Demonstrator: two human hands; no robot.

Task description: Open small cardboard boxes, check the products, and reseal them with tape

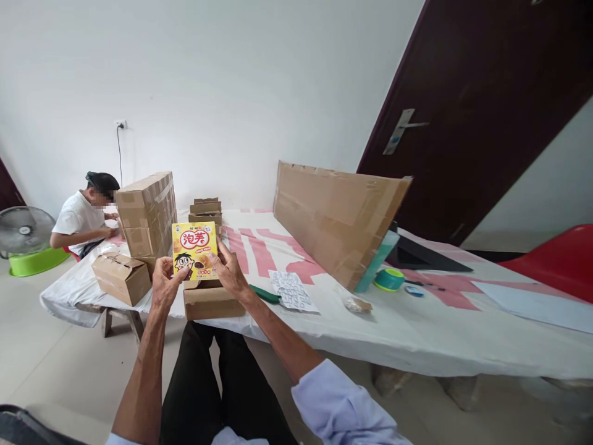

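Between my two hands is a yellow snack box (195, 245) with red lettering and a cartoon face, its front turned towards me. My left hand (167, 283) grips its lower left side, thumb across the front. On the right side my right hand (228, 269) holds it with the thumb on the front and the fingers behind. Just below the box, at the table's near edge, stands a small cardboard carton (214, 303), its top partly hidden by the snack box and my hands.
On the table (296, 324) are a tall carton stack (146, 210), a small carton (121, 278), a cardboard panel (333, 216), a handwritten sheet (293, 290), a green object (265, 294) and a tape roll (389, 279). A person (81, 219) sits far left near a fan (25, 230).
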